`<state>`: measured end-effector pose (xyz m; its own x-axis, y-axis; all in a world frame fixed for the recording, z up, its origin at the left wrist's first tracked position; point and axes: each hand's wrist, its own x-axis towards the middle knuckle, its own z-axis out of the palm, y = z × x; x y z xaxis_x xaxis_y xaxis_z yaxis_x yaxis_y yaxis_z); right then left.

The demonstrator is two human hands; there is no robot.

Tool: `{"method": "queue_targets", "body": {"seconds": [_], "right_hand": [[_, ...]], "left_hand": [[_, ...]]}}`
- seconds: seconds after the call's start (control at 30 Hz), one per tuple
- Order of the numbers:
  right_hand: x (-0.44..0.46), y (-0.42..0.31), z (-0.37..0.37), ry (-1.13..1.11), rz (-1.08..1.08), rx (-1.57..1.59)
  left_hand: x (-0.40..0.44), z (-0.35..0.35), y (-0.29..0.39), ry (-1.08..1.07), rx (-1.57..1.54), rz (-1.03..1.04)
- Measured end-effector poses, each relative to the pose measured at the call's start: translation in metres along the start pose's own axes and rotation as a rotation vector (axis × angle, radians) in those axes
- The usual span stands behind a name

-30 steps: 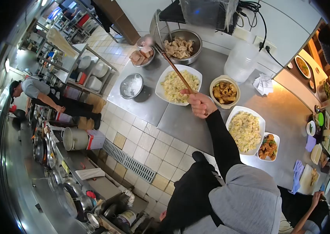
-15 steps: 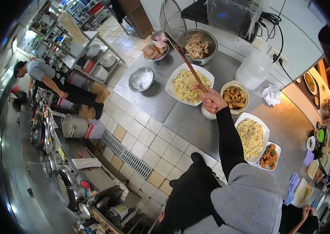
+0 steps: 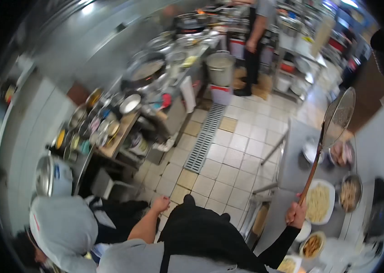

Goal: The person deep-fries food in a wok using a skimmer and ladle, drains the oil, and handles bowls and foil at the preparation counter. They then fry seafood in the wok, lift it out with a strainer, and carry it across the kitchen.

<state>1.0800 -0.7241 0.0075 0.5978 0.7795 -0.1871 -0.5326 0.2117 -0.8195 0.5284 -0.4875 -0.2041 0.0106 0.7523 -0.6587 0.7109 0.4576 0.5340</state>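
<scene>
My right hand, in a black sleeve, is closed around the wooden handle of a long wire-mesh strainer. The strainer's mesh end points up and away, over the far end of the steel counter. Close beside that hand lies a white square plate of fried rice. A round bowl of browned food pieces stands nearer my body. My left hand hangs low over the floor, its fingers curled, with nothing visible in them.
A co-worker in a grey shirt bends close on my left. Another person stands by the stoves ahead. A floor drain runs between the cooking line and the counter. A metal bowl of pale sliced food sits by the wall.
My view has swung left, toward the cooking line, so the counter now lies on my right. The strainer stays in my right hand. A bending co-worker has come into view on my left.
</scene>
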Motion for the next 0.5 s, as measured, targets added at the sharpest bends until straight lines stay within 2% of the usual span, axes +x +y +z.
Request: {"method": "queue_targets", "body": {"seconds": [0.03, 0.2, 0.33, 0.5], "right_hand": [[0.016, 0.005, 0.021, -0.063, 0.050, -0.013], [0.077, 0.045, 0.136, -0.208, 0.253, -0.084], [0.122, 0.084, 0.232, -0.374, 0.305, -0.154], [0.157, 0.119, 0.355, -0.519, 0.332, -0.258]], "left_hand": [[-0.010, 0.001, 0.019, 0.032, -0.164, -0.007], [0.007, -0.010, 0.054, 0.052, -0.368, 0.135], [0.038, -0.029, 0.084, 0.024, -0.521, 0.187], [0.066, -0.060, 0.137, -0.115, -0.650, 0.323]]}}
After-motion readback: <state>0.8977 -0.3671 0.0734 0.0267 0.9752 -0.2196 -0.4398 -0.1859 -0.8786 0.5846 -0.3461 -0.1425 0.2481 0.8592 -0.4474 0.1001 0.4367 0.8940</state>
